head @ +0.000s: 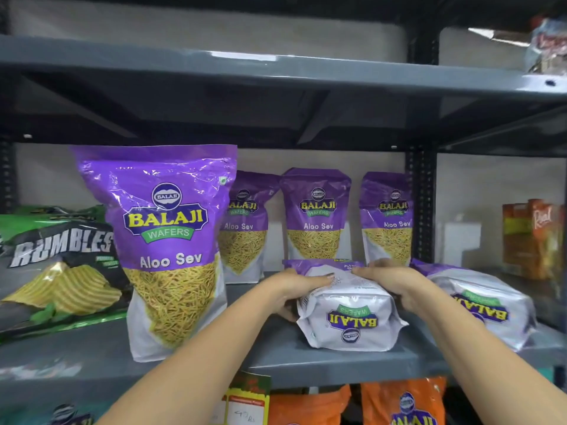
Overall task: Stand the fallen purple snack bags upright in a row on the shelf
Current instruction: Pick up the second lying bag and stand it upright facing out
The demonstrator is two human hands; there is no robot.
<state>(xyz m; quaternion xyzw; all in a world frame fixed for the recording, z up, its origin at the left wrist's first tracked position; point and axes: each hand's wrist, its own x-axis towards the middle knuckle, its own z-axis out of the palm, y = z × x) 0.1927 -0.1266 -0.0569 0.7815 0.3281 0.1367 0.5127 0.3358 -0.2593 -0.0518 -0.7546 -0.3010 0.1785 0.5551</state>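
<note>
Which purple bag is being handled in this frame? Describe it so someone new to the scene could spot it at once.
On the grey middle shelf, right of the big upright Aloo Sev bag, two bags lie flat. It is the nearer-centre fallen bag, gripped by the left hand and right hand. Unlike the untouched fallen bag to its right, hands clasp both its sides.

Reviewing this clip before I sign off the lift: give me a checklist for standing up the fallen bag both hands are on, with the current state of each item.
1. Both hands on the bag: left hand and right hand flank the fallen bag. Ok.
2. Grip firm enough to lift: fingers on the far side hidden. Cannot tell.
3. Bag upright: lies flat, logo upside down. Not ok.
4. Standing room between the front upright bag and the second fallen bag: ok.
5. Back row bags standing: ok.
6. Second fallen bag upright: not ok.
</note>
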